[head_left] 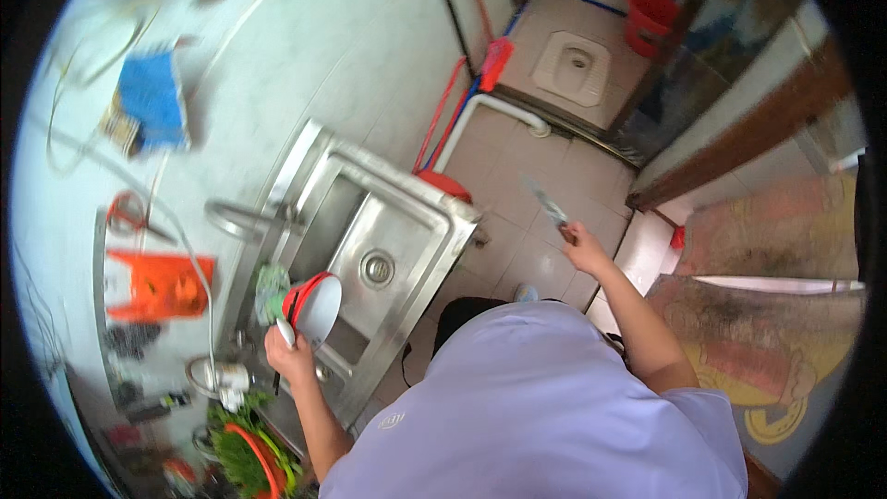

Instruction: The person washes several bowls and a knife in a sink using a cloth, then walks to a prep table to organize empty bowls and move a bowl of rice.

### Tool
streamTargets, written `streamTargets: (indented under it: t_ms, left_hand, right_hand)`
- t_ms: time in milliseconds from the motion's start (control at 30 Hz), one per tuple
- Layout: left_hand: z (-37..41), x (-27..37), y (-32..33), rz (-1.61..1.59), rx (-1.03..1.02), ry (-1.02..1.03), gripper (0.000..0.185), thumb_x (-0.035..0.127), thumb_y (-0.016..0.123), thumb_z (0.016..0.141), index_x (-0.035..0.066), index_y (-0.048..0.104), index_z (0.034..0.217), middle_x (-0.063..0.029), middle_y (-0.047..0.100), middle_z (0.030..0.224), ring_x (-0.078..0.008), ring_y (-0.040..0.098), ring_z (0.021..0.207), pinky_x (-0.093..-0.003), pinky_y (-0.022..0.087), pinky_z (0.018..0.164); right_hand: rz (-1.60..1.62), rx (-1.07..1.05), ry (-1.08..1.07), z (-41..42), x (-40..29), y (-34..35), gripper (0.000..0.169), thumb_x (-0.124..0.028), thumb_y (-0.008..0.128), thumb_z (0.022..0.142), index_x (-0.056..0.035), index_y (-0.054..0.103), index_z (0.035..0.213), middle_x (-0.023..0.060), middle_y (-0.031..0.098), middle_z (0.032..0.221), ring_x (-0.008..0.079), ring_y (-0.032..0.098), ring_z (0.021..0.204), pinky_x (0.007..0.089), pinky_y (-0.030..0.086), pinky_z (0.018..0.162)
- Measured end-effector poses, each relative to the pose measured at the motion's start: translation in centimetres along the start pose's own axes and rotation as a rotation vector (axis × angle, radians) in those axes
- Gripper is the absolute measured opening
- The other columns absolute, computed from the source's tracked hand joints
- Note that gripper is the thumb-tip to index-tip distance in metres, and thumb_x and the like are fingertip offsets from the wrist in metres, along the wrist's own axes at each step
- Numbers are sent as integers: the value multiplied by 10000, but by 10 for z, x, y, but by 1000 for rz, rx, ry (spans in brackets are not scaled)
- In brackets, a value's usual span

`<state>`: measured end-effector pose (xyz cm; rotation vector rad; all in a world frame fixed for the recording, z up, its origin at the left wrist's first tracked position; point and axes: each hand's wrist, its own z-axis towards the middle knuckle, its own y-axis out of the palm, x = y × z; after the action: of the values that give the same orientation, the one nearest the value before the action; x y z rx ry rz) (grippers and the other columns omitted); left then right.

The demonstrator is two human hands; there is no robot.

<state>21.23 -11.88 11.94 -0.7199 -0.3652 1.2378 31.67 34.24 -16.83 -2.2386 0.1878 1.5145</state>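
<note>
My left hand (290, 359) grips a bowl (322, 308), red outside and white inside, tilted on its side over the near left part of the sink. Dark chopsticks (293, 308) and a white spoon (285, 333) are held against it by the same hand. Out to the right, above the tiled floor, my right hand (587, 249) is closed around the dark handle of a kitchen knife (549, 202). Its blurred blade points away from me. The stainless steel sink (443, 242) shows bare metal around its drain (378, 269).
A faucet (239, 220) rises behind the sink, beside a green bag-like bundle (272, 291). Leafy greens (239, 457) sit in an orange basket (267, 461) at lower left. Scissors (132, 215) and an orange plastic bag (163, 285) hang on the wall. A squat toilet (574, 68) and red bucket (650, 21) lie beyond.
</note>
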Motion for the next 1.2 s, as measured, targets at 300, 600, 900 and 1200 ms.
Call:
streamTargets:
  t_ms: [300, 600, 900, 1200]
  left_hand:
    - [132, 198, 90, -188, -80, 231, 139, 33, 630, 665, -8, 521, 742, -174, 525, 715, -391, 512, 699, -462, 411, 630]
    - [232, 522, 263, -528, -268, 649, 140, 12, 630, 619, 23, 544, 729, -168, 551, 725, -383, 532, 700, -462, 437, 636]
    - [140, 943, 252, -857, -566, 1543, 102, 53, 624, 607, 79, 546, 667, -115, 563, 676, -321, 553, 669, -418, 461, 607]
    - [-136, 1194, 45, -1367, -830, 2182, 295, 107, 672, 532, 64, 570, 805, -97, 579, 835, -280, 575, 805, -388, 488, 644]
  right_hand:
    - [217, 465, 663, -17, 227, -166, 308, -237, 575, 723, -9, 624, 926, 162, 627, 699, 291, 620, 645, 414, 485, 656]
    - [-107, 775, 696, -16, 295, -312, 326, -318, 640, 671, -135, 691, 936, 158, 567, 1115, 322, 539, 1038, 435, 424, 872]
    - [-190, 656, 968, -118, 300, -485, 346, -351, 693, 658, -184, 703, 961, 86, 321, 1407, 314, 267, 1285, 463, 213, 1065]
    - [480, 1220, 1345, -346, 475, -522, 331, -361, 627, 663, -123, 693, 883, 113, 659, 828, 262, 606, 821, 358, 389, 877]
